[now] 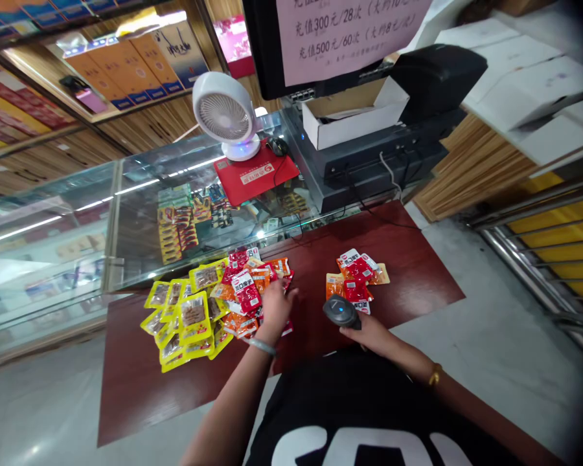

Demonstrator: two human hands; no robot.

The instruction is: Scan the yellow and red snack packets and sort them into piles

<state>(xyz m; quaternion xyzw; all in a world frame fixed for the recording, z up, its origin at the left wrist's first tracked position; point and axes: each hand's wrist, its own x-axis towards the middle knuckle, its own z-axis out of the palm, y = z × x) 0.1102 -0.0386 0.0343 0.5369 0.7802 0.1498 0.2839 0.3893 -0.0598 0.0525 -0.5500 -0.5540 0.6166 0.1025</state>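
Apparently for easy aiming, the right hand [370, 334] grips a dark-grey plastic handheld scanner [341, 312] by the near edge of the red-brown wooden table [418, 265]; the left hand [276, 307], grip unclear, touches shiny red-and-orange packets [246, 292] toward the far edge.

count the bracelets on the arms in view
2. A pale grey bracelet is just behind the left hand, which is at the red and orange packets; a gold-coloured bracelet is behind the right hand, which holds a handheld barcode scanner.

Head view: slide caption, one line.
Left hand at red-and-orange snack packets beside yellow packets; right hand holding a barcode scanner near a smaller pile.
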